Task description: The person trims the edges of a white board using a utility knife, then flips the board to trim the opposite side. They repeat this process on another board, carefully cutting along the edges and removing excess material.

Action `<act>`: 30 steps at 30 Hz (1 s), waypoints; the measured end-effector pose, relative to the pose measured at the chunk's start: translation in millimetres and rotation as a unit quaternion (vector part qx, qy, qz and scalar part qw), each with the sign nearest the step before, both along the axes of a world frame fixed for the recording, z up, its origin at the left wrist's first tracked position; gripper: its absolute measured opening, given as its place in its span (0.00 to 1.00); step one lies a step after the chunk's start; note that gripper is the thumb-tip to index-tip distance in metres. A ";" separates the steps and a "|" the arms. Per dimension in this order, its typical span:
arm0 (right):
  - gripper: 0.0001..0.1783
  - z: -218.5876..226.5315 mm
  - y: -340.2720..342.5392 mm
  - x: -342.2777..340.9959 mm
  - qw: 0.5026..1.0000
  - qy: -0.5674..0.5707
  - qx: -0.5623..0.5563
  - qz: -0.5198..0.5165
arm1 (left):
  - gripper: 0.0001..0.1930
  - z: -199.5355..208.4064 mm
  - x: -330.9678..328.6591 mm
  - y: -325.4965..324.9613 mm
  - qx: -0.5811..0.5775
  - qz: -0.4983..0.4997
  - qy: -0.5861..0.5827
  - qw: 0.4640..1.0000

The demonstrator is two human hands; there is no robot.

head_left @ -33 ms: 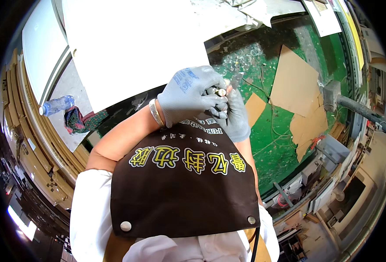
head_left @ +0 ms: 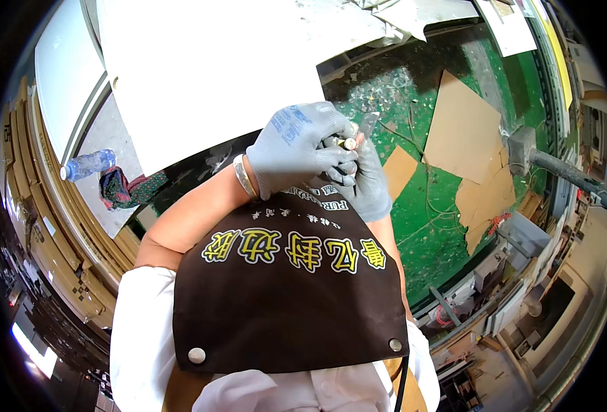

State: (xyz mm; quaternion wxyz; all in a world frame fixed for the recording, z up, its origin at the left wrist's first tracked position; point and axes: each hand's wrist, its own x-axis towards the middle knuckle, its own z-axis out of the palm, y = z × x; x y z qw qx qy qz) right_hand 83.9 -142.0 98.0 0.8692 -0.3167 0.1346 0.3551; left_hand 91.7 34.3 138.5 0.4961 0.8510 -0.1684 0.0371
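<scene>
In front of my apron, my two grey-gloved hands meet near the corner of a white panel (head_left: 228, 75). My left hand (head_left: 293, 144) curls round a small rod-shaped thing with a pale round end (head_left: 349, 143); its kind cannot be made out. Close against it, my right hand (head_left: 372, 184) is closed, its lower fingers partly hidden behind my left. A flat grey metal blade (head_left: 369, 123) sticks up beyond the fingers of my right hand, its handle covered by the gloves. A bracelet (head_left: 243, 176) circles my left wrist.
A plastic bottle (head_left: 88, 165) and a patterned cloth (head_left: 130, 188) lie at the left. Cardboard pieces (head_left: 465, 130) and a cord lie on the green floor (head_left: 420, 261). A grey metal post (head_left: 568, 170) juts in at the right, and stacked boards (head_left: 32, 213) stand far left.
The blade has tilted slightly and its face shows lighter. Both hands have shifted a hair to the left, keeping their grip.
</scene>
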 end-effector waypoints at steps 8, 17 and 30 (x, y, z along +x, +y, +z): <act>0.20 -3.9 -34.2 13.9 1.000 0.002 0.015 0.020 | 0.09 -1.4 0.2 -45.5 0.020 0.051 0.052 0.997; 0.08 -76.8 -50.8 52.7 0.992 0.041 -0.086 -0.082 | 0.21 -34.3 31.1 43.4 0.398 0.143 -0.157 0.892; 0.15 -153.1 26.3 225.2 0.931 -0.222 -0.287 -0.037 | 0.33 -111.7 120.3 150.3 0.481 0.353 0.113 0.795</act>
